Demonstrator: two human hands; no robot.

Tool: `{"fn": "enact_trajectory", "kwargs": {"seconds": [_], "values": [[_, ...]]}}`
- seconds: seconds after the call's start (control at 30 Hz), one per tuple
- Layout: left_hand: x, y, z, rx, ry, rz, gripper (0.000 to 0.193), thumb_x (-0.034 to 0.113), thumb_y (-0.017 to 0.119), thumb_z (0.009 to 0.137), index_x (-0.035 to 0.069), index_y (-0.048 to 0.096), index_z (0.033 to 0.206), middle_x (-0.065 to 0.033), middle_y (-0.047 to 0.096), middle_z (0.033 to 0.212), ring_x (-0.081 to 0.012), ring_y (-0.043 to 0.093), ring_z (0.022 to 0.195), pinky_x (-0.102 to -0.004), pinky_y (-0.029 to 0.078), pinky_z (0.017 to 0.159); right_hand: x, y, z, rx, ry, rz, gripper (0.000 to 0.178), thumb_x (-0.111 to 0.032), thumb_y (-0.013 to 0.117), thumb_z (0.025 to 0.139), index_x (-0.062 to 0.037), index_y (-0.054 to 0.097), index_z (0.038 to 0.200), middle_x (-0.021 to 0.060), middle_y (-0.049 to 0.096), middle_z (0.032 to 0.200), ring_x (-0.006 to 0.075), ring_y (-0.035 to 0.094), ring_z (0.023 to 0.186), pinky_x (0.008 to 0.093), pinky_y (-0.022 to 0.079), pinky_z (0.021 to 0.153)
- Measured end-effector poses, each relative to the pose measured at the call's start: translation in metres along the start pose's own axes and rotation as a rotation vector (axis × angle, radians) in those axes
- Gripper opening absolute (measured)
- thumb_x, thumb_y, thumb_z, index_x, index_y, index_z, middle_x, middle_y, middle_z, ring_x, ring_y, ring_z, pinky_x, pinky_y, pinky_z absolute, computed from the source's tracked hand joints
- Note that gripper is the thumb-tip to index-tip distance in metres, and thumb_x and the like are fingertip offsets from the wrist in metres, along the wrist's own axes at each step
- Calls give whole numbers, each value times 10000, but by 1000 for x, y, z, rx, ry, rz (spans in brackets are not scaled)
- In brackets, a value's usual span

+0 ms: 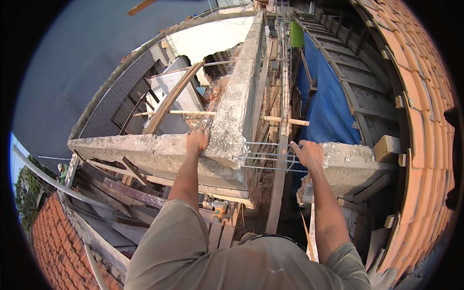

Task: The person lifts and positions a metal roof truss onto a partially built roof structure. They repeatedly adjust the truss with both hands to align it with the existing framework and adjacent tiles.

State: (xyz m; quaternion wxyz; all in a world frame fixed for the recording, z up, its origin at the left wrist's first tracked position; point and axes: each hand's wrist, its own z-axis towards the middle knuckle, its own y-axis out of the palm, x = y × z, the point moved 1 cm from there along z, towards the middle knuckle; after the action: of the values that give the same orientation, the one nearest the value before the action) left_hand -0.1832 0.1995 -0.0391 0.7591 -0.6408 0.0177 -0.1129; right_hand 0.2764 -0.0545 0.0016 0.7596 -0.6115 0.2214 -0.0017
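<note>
My left hand (197, 141) is closed over the top of a rough concrete beam (130, 146), close to the corner where another beam (237, 92) runs away from me. To its right, several bare steel bars (270, 156) bridge a gap broken in the concrete. My right hand (309, 153) is closed around the right end of these bars, beside the broken concrete stub (353, 157); its fingertips are partly hidden. Below the beam, between my arms, an orange and grey power tool (221, 210) lies by some planks.
A wooden plank (174, 99) and bamboo poles (191, 112) span the opening ahead, with rubble beneath. A blue tarp (328, 92) hangs at right, near a tiled roof edge (420, 159). Another person (63, 171) is at far left. A long board (278, 193) stands in the gap.
</note>
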Motion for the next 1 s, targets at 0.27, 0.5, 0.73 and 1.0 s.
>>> {"fn": "enact_trajectory", "kwargs": {"seconds": [0.27, 0.5, 0.73, 1.0], "values": [[-7, 12, 1, 97, 60, -77, 772, 554, 433, 1215, -78, 869, 1132, -374, 823, 1214, -546, 761, 1242, -612, 423, 1239, -1, 1, -1, 19, -16, 15, 609, -603, 655, 1159, -54, 914, 1104, 264, 874, 1032, 480, 825, 1066, 616, 489, 1192], [-10, 17, 5, 113, 35, -102, 808, 586, 440, 1206, -77, 872, 1047, -390, 815, 1120, -568, 771, 1186, -623, 437, 1208, -2, -1, -2, 19, -18, 13, 575, -575, 675, 1143, -60, 922, 1082, 258, 877, 1057, 456, 821, 1076, 564, 505, 1083], [6, -9, -4, -40, 19, -32, 763, 635, 461, 1205, 0, 882, 1241, -296, 846, 1337, -447, 765, 1350, -642, 395, 1288, -5, -6, -2, -14, 0, 1, 588, -583, 669, 1150, -54, 926, 1165, 249, 884, 1068, 438, 831, 1098, 560, 499, 1133], [2, -9, -8, -20, 156, 66, 526, 440, 509, 1162, 51, 862, 1127, -262, 861, 1231, -478, 785, 1229, -681, 470, 1155, 1, 2, 0, 16, -8, 16, 601, -598, 687, 1137, -46, 922, 1162, 256, 882, 1061, 441, 832, 1081, 560, 500, 1141]]}}
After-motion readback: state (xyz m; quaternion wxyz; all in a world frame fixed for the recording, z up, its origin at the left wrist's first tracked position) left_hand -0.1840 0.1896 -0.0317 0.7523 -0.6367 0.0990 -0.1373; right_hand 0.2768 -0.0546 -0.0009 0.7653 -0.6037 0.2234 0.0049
